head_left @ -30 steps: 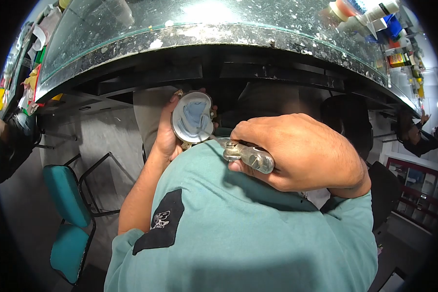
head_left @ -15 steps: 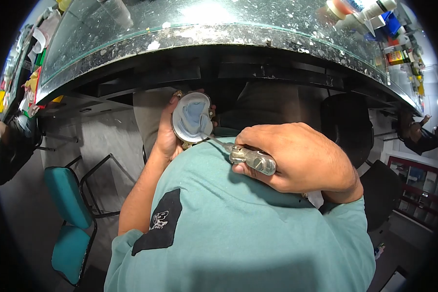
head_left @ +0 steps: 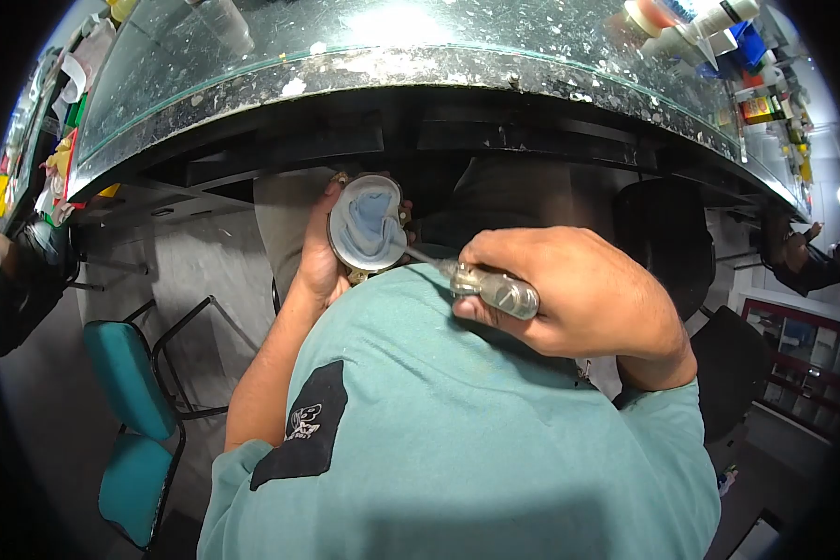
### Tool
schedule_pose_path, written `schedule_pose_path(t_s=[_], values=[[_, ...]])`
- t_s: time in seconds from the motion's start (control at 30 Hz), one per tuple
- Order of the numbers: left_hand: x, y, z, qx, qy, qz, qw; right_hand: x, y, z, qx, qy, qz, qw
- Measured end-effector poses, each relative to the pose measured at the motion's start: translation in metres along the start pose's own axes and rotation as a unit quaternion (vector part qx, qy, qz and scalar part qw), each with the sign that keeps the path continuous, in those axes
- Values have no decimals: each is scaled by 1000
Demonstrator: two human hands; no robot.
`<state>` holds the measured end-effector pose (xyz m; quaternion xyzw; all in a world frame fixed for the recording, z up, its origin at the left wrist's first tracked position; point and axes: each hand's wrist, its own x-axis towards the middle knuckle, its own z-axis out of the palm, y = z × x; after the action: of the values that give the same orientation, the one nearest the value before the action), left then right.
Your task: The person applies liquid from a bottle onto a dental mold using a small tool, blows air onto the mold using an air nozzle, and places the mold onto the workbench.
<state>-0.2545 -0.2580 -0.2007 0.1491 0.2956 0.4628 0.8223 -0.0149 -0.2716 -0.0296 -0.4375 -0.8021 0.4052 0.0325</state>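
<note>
A round metal-rimmed mould [head_left: 367,224] with white material and a blue-grey hollow shape faces up between my knees and the bench. My left hand [head_left: 320,245] is wrapped round its left side, with fingertips showing at the far rim. In my right hand [head_left: 569,289] is a tool with a clear, chunky handle [head_left: 502,293] and a thin metal shaft. The shaft points left, and its tip reaches the mould's right edge; whether it touches the material cannot be made out.
A speckled, glass-topped bench [head_left: 364,65] spans the front. Bottles [head_left: 723,19] stand at its right. A teal chair [head_left: 129,378] is at the left, a dark chair [head_left: 733,369] at the right. Other people [head_left: 798,257] sit at both far sides.
My right hand has shifted slightly right and up with the tool, whose tip sits nearer the mould's right rim. My left hand has barely moved, and the mould has turned slightly.
</note>
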Motion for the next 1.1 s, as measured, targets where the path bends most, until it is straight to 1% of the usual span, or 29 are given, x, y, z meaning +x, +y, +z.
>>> schedule_pose_path(t_s=[0.1, 0.13, 0.2, 0.23, 0.33, 0.43, 0.47, 0.57, 0.6, 0.7, 0.73, 0.8, 0.83, 0.87, 0.9, 0.97, 1.0, 1.1], values=[[0, 2, -2, 18, -8, -1, 1000, -1, -3, 3, -8, 48, 1, 999], [0, 0, -2, 16, 1, 1, 1000, 1, -2, 3, 10, 45, 12, 999], [1, -2, -3, 12, 19, 5, 1000, 1, -4, -2, 7, 4, 22, 1000], [1, -1, -3, 11, 12, 1, 1000, 1, -5, -4, 6, -17, 26, 999], [0, 1, -1, 6, -2, -10, 1000, 0, -4, 4, -5, 65, 13, 998], [0, 1, -1, 5, 3, -7, 1000, 1, -5, -4, 7, -12, 20, 1000], [0, 1, -2, 5, 6, -6, 1000, 0, -3, -1, -4, 6, -8, 1000], [0, 0, 1, -4, 22, -7, 1000, 2, -3, 2, -14, 69, 0, 998], [-1, 1, 2, -9, 29, -7, 1000, 1, -3, 3, -20, 61, -2, 998], [0, 0, -1, 1, 11, -4, 1000, 0, -4, 5, -39, 38, -10, 998], [0, 0, -1, -7, 2, -12, 1000, 1, -3, 6, -49, 51, 0, 998], [-1, 2, -2, -22, -17, -26, 999, 2, -4, -1, -6, -1, 5, 1000], [-1, 2, -2, -11, -11, -21, 1000, 3, -4, -3, 15, -26, 6, 1000], [-1, 2, -3, 0, -5, -16, 1000, 0, -6, -1, 4, -29, 18, 999], [-1, 1, -3, 11, 2, -11, 1000, 1, -5, 0, -3, -9, 7, 1000], [-2, 1, 4, -8, 33, -15, 999, 1, -2, 2, -16, 33, -11, 999], [-2, 1, 6, -18, 49, -17, 999, 2, -2, 1, -27, 18, 6, 999], [1, -1, -3, -2, -4, -9, 1000, 2, -11, -8, -3, -55, 22, 998]])
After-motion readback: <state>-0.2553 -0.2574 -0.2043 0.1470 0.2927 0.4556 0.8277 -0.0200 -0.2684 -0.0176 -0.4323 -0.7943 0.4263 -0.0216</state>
